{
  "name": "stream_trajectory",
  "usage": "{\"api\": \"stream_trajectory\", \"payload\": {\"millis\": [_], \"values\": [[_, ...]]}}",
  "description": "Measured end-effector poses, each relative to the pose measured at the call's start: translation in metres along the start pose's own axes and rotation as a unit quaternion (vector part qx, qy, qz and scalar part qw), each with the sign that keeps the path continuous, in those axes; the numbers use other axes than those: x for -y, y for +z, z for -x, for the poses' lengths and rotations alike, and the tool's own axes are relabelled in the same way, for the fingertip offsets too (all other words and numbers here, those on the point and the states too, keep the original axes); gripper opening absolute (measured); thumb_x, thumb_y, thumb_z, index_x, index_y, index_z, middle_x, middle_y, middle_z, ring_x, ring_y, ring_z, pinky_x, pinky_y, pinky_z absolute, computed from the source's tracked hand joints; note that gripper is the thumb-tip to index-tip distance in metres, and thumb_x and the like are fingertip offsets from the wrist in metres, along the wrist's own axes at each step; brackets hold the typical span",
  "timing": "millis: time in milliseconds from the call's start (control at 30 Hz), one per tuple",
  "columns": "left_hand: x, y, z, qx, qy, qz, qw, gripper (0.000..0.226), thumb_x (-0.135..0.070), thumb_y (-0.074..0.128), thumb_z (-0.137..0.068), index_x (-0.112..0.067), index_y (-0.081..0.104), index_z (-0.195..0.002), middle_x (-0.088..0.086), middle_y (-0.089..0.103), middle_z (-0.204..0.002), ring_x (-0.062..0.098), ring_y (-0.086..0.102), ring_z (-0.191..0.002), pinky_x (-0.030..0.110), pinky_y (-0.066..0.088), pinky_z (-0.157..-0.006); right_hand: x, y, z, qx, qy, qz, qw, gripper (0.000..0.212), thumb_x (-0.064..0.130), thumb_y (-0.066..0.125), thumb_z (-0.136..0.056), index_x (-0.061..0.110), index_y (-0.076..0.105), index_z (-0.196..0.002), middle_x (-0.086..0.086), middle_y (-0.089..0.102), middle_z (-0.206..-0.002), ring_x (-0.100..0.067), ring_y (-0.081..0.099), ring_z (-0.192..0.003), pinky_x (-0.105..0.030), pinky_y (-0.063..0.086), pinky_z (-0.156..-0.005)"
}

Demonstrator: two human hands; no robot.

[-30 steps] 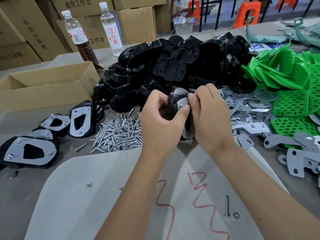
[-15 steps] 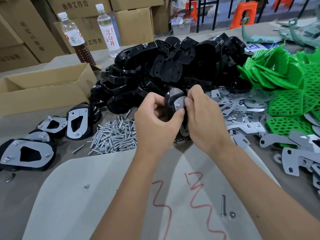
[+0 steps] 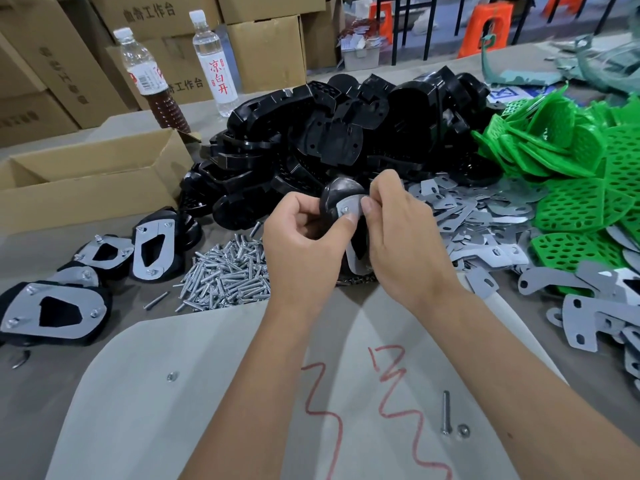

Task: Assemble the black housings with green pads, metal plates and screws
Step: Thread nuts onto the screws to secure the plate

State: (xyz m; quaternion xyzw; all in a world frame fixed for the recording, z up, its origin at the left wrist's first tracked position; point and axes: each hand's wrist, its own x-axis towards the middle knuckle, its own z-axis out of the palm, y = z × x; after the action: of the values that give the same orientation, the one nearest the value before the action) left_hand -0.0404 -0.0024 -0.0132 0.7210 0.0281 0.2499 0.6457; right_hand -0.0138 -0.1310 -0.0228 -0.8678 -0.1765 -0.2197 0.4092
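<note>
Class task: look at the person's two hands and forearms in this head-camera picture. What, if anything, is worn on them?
Nothing worn shows. The left hand and right hand are bare, without gloves, rings or a watch. Both forearms are bare to the picture's lower edge; no sleeve or cuff is in view. Fingernails are short and unpainted.

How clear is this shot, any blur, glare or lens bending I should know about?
Head view: wide-angle bending curves the cardboard boxes at the edges; soft even light, no harsh shadows; mild sheen on the black housings; both hands, left hand and right hand, look slightly soft.
</note>
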Motion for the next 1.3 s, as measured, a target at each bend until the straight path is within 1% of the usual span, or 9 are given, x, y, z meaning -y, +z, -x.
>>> {"api": "stream_trajectory", "payload": {"millis": [133, 200, 333, 500, 633, 800, 1000, 1133, 1300], "values": [[0.0, 0.0, 0.0, -0.001, 0.011, -0.017, 1.0, 0.024, -0.011, 0.083, -0.084, -0.001, 0.061, -0.084, 0.008, 0.068, -0.076, 0.009, 0.06, -0.066, 0.022, 0.05, -0.063, 0.002, 0.0, 0.0, 0.005, -0.013, 0.02, 1.0, 0.022, 0.023, 0.036, -0.111, 0.018, 0.035, -0.09, 0.001, 0.044, -0.081, -0.024, 0.043, -0.069, -0.04, 0.034, -0.06], [-0.001, -0.001, -0.001, 0.0, 0.016, -0.026, 1.0, 0.024, -0.009, 0.083, -0.085, 0.0, 0.061, -0.083, 0.01, 0.066, -0.075, 0.011, 0.058, -0.066, 0.025, 0.049, -0.062, 0.004, 0.0, 0.0, -0.005, -0.026, 0.042, 0.999, 0.022, 0.026, 0.035, -0.11, 0.016, 0.037, -0.09, -0.001, 0.044, -0.089, -0.027, 0.044, -0.068, -0.044, 0.039, -0.059], [-0.003, -0.002, -0.001, 0.017, 0.021, -0.004, 1.0, 0.025, -0.017, 0.08, -0.082, 0.0, 0.061, -0.085, 0.019, 0.067, -0.081, 0.017, 0.06, -0.069, 0.034, 0.052, -0.064, 0.008, 0.001, 0.0, -0.05, -0.036, 0.091, 0.994, 0.022, 0.03, 0.033, -0.109, 0.018, 0.035, -0.09, -0.001, 0.038, -0.098, -0.027, 0.042, -0.062, -0.036, 0.032, -0.053], [-0.005, -0.005, -0.004, 0.023, -0.003, 0.029, 0.999, 0.029, -0.021, 0.077, -0.076, 0.004, 0.063, -0.085, 0.01, 0.067, -0.072, 0.015, 0.06, -0.064, 0.028, 0.05, -0.06, 0.005, 0.0, -0.001, -0.048, -0.02, 0.08, 0.995, 0.025, 0.034, 0.038, -0.109, 0.018, 0.039, -0.089, 0.0, 0.04, -0.096, -0.025, 0.043, -0.065, -0.036, 0.034, -0.058], [-0.002, -0.009, -0.007, 0.021, -0.014, 0.044, 0.999, 0.031, -0.019, 0.076, -0.075, 0.007, 0.062, -0.085, 0.004, 0.063, -0.065, 0.014, 0.056, -0.058, 0.026, 0.047, -0.055, 0.01, 0.001, 0.0, -0.017, -0.038, 0.103, 0.994, 0.023, 0.031, 0.035, -0.111, 0.021, 0.034, -0.09, 0.001, 0.038, -0.095, -0.025, 0.043, -0.061, -0.037, 0.031, -0.054], [-0.003, -0.01, -0.006, 0.033, -0.004, 0.031, 0.999, 0.025, -0.021, 0.074, -0.08, 0.001, 0.064, -0.084, 0.008, 0.066, -0.07, 0.018, 0.058, -0.063, 0.034, 0.048, -0.06, 0.016, 0.001, 0.0, 0.003, -0.037, 0.089, 0.995, 0.027, 0.029, 0.027, -0.108, 0.016, 0.035, -0.086, 0.0, 0.04, -0.089, -0.026, 0.044, -0.063, -0.047, 0.04, -0.058], [-0.004, -0.004, 0.0, 0.054, 0.063, -0.017, 0.996, 0.023, -0.011, 0.082, -0.087, -0.002, 0.061, -0.084, 0.01, 0.069, -0.081, 0.019, 0.063, -0.072, 0.028, 0.052, -0.067, 0.006, 0.002, -0.004, -0.051, 0.007, 0.028, 0.998, 0.034, 0.016, 0.038, -0.112, 0.015, 0.033, -0.078, 0.01, 0.032, -0.073, -0.011, 0.033, -0.062, -0.03, 0.017, -0.062], [-0.002, -0.005, -0.002, 0.088, 0.051, -0.015, 0.995, 0.027, -0.01, 0.083, -0.087, -0.002, 0.057, -0.082, -0.001, 0.065, -0.076, 0.012, 0.06, -0.068, 0.025, 0.049, -0.066, -0.001, 0.003, -0.006, -0.039, 0.046, -0.009, 0.998, 0.04, 0.014, 0.043, -0.11, 0.016, 0.031, -0.072, 0.006, 0.035, -0.065, -0.013, 0.03, -0.059, -0.03, 0.019, -0.059], [-0.004, -0.003, 0.001, 0.107, 0.064, 0.007, 0.992, 0.027, -0.005, 0.085, -0.082, -0.002, 0.058, -0.085, 0.007, 0.072, -0.083, 0.017, 0.07, -0.075, 0.031, 0.057, -0.067, -0.001, 0.001, -0.004, -0.073, 0.058, 0.008, 0.996, 0.039, 0.017, 0.041, -0.11, 0.013, 0.037, -0.072, 0.005, 0.041, -0.068, -0.015, 0.037, -0.063, -0.03, 0.024, -0.058]]}}
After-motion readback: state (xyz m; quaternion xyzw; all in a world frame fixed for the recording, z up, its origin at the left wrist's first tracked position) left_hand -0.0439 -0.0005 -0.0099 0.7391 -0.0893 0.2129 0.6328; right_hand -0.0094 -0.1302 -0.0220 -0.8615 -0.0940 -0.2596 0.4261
